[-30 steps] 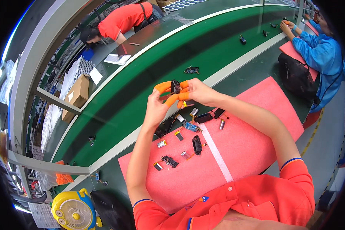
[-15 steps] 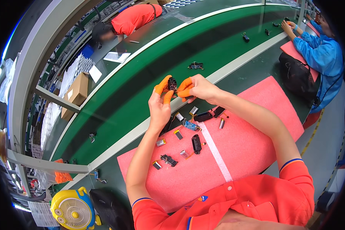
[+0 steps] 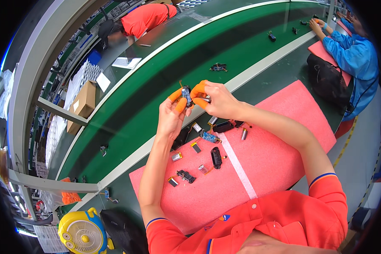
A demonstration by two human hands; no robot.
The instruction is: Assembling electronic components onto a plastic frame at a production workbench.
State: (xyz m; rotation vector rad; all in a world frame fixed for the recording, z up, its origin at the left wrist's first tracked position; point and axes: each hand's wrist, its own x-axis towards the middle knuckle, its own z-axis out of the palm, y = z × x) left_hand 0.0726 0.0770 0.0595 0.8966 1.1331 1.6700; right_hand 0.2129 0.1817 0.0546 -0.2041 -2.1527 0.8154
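Observation:
My left hand (image 3: 170, 118), with orange finger covers, is closed round the edge of a small black assembly with a blue circuit board (image 3: 186, 95), held up over the conveyor's near rail. My right hand (image 3: 220, 100), in similar covers, pinches at the assembly's right side. A small silvery piece (image 3: 206, 100) shows between its fingers; its kind is partly hidden. Below the hands, on a pink foam mat (image 3: 279, 122), lie another blue circuit board (image 3: 209, 136), a black housing (image 3: 216, 158), a black part with wires (image 3: 186, 176) and several silver battery cells (image 3: 176, 156).
A green conveyor belt (image 3: 156, 101) curves past the far side, carrying scattered black assemblies (image 3: 218, 67). A yellow fan (image 3: 84, 233) stands at lower left. At the right sits a person in blue (image 3: 355, 63) beside a black bag (image 3: 328, 80); another in red (image 3: 148, 19) bends over beyond the belt.
The assembly has turned, so its blue circuit board now shows. My left hand has shifted slightly left and down, and the silvery piece has come into sight at my right fingers.

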